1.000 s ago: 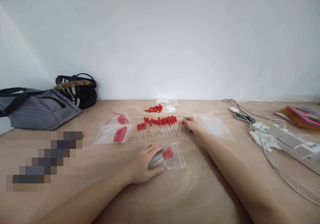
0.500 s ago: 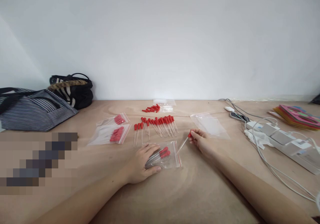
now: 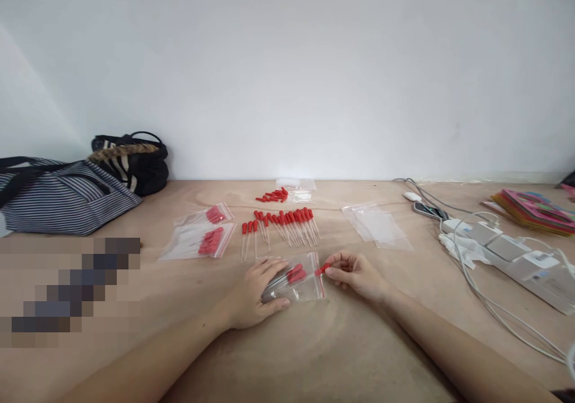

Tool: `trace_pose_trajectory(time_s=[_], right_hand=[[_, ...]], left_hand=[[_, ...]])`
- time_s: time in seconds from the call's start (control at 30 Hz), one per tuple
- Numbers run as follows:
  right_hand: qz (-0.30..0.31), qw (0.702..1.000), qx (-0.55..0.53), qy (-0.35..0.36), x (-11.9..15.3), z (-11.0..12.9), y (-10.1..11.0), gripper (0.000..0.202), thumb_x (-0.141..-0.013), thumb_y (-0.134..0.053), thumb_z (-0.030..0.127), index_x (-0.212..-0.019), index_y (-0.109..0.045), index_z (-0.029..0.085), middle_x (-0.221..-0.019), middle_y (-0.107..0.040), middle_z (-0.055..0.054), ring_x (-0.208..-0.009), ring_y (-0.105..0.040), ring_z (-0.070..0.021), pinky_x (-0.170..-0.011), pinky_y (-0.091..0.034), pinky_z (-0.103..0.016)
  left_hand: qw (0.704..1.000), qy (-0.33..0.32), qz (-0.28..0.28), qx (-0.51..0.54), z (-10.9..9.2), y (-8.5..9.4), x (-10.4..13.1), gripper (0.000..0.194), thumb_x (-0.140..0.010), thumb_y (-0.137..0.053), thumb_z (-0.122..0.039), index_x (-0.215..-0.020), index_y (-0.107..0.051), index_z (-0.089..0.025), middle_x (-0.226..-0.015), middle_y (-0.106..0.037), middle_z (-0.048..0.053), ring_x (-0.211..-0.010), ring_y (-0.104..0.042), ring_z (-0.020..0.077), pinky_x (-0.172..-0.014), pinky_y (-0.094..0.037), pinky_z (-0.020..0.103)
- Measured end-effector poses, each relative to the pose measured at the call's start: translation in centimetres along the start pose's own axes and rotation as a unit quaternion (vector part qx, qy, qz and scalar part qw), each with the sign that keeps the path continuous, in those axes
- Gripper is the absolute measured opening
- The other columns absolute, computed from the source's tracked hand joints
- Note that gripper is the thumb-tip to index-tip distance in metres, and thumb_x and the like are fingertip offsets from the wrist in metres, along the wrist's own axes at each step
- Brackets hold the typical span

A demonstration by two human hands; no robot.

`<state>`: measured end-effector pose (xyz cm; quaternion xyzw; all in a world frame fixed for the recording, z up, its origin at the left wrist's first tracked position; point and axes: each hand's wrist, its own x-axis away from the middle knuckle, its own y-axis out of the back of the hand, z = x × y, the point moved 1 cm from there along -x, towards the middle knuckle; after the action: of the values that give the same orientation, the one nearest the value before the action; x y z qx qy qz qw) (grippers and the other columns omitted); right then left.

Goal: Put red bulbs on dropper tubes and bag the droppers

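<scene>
My left hand [image 3: 260,295] curves over a clear zip bag [image 3: 309,290] on the table, thumb and fingers at its two edges, holding it. Inside lie droppers with red bulbs [image 3: 296,273]. My right hand [image 3: 354,277] pinches another dropper [image 3: 323,268] by its red bulb; its glass tube is inside the bag's mouth. Beyond the hands, several droppers [image 3: 287,220] lie in a loose row, red bulbs pointing away. To the left rest two filled zip bags, a nearer one [image 3: 179,242] and a farther one [image 3: 191,216].
Loose red bulbs [image 3: 274,196] and glass tubes [image 3: 302,196] lie near the wall. Flat clear bags [image 3: 381,226] are at right. Farther right are a power strip [image 3: 534,274] with cables and a stack of colourful sheets [image 3: 534,210]. A striped bag [image 3: 67,196] and black bag [image 3: 148,166] stand left.
My right hand has moved left and slightly nearer, sliding the dropper's tube into the mouth of the zip bag. My left hand has stayed on the bag.
</scene>
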<state>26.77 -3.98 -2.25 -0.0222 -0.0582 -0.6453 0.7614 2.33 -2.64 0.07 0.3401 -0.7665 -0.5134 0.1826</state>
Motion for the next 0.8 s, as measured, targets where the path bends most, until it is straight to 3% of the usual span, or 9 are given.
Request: trace_pose_trajectory(time_s=[0.2,0.37,0.53,0.63,0.7,0.8], right_hand=[[0.093,0.983,0.147,0.061,-0.5,0.2,-1.0,0.03,-0.067,-0.064,0.042,-0.079,-0.067,0.015,-0.058,-0.057,0.002,-0.047,-0.043,-0.0062,-0.045,-0.033,-0.019],[0.143,0.959,0.191,0.153,-1.5,0.7,-2.4,0.026,-0.07,-0.062,0.042,-0.073,-0.069,0.017,-0.064,-0.06,-0.001,-0.06,-0.053,-0.0116,-0.055,-0.041,-0.021],[0.057,0.965,0.223,0.125,-2.4,0.1,-3.0,0.019,-0.067,-0.064,0.034,-0.066,-0.064,0.015,-0.051,-0.052,0.003,-0.047,-0.043,-0.0064,-0.044,-0.034,-0.017],[0.083,0.977,0.186,0.064,-3.1,0.3,-2.2,0.017,-0.063,-0.065,0.03,-0.068,-0.061,0.015,-0.056,-0.055,0.003,-0.046,-0.044,-0.006,-0.043,-0.035,-0.017],[0.064,0.979,0.192,0.001,-4.1,0.7,-1.0,0.015,-0.062,-0.065,0.028,-0.066,-0.06,0.015,-0.054,-0.054,0.004,-0.042,-0.043,-0.0057,-0.04,-0.034,-0.017],[-0.064,0.973,0.221,-0.015,-6.6,1.6,1.4,0.012,-0.065,-0.061,0.026,-0.066,-0.059,0.015,-0.055,-0.055,0.003,-0.042,-0.043,-0.0053,-0.04,-0.034,-0.016]], left_hand=[[1.0,0.005,0.002,-0.012,-0.5,0.3,-0.1,0.059,-0.077,-0.05,-0.047,-0.127,-0.037,-0.018,-0.131,-0.044,0.011,-0.123,-0.035,0.0283,-0.102,-0.026,0.047],[1.0,0.01,0.002,-0.005,-0.7,0.3,0.0,0.06,-0.076,-0.052,-0.046,-0.126,-0.038,-0.016,-0.13,-0.045,0.012,-0.123,-0.035,0.0293,-0.102,-0.026,0.048],[1.0,0.004,-0.006,-0.002,-0.6,0.3,0.0,0.061,-0.075,-0.053,-0.046,-0.127,-0.037,-0.017,-0.131,-0.044,0.011,-0.123,-0.035,0.0292,-0.102,-0.027,0.048],[1.0,0.006,0.001,-0.002,-0.7,0.4,0.0,0.061,-0.076,-0.053,-0.045,-0.128,-0.036,-0.016,-0.131,-0.044,0.012,-0.123,-0.034,0.029,-0.101,-0.027,0.048],[1.0,0.008,0.002,-0.002,-0.8,0.6,0.0,0.061,-0.076,-0.053,-0.044,-0.127,-0.037,-0.016,-0.131,-0.043,0.012,-0.123,-0.035,0.0289,-0.101,-0.027,0.048],[1.0,0.007,-0.003,0.001,-0.9,0.7,0.0,0.058,-0.076,-0.053,-0.043,-0.127,-0.038,-0.018,-0.13,-0.045,0.01,-0.121,-0.037,0.028,-0.101,-0.028,0.048]])
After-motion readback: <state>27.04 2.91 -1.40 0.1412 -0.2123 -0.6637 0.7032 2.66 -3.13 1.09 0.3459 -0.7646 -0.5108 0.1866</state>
